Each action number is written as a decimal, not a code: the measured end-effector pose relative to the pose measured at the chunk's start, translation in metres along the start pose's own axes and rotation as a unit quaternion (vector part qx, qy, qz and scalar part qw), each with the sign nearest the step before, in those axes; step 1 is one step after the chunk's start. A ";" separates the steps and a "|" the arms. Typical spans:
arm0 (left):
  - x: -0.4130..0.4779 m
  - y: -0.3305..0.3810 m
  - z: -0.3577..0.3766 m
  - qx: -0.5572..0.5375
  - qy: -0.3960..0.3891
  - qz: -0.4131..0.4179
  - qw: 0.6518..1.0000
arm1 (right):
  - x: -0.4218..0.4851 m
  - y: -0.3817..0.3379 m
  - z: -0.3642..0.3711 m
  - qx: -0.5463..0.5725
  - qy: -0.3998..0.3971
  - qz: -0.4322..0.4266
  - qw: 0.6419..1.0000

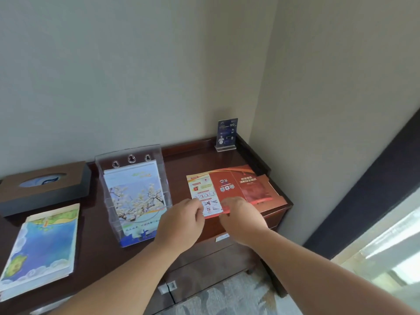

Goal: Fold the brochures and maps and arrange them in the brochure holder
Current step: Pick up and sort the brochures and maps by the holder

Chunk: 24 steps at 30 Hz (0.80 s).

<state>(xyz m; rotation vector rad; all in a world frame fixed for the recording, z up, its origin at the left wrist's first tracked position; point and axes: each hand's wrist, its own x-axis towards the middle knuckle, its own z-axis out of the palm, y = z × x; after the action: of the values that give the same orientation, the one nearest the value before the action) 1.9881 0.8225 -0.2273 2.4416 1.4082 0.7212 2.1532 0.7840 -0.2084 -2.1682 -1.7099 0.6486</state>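
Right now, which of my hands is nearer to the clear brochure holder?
Left. The left hand is just right of the brochure holder, gripping the near-left corner of the red brochure. The right hand is farther right, gripping that brochure's near edge.

left hand [181, 223]: fingers curled, pinching brochure [227, 185] edge | right hand [242, 218]: likewise (knuckles up) | both forearms extended forward

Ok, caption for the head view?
Left hand and right hand pinch the near edge of the unfolded red brochure beside the holder.
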 end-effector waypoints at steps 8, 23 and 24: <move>0.073 -0.001 0.043 -0.015 -0.028 0.011 0.999 | 0.056 0.038 -0.012 0.007 0.012 0.067 0.998; 0.141 -0.001 0.148 -0.001 -0.181 0.003 0.983 | 0.150 0.106 -0.004 -0.037 -0.031 0.153 0.987; 0.145 -0.001 0.154 0.009 -0.195 0.005 0.981 | 0.157 0.110 -0.002 -0.045 -0.037 0.149 0.987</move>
<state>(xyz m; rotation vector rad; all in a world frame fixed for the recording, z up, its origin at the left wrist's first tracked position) 2.1285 0.9538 -0.3159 2.4318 1.2501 0.2110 2.2747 0.9099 -0.2869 -2.5217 -1.4872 0.7475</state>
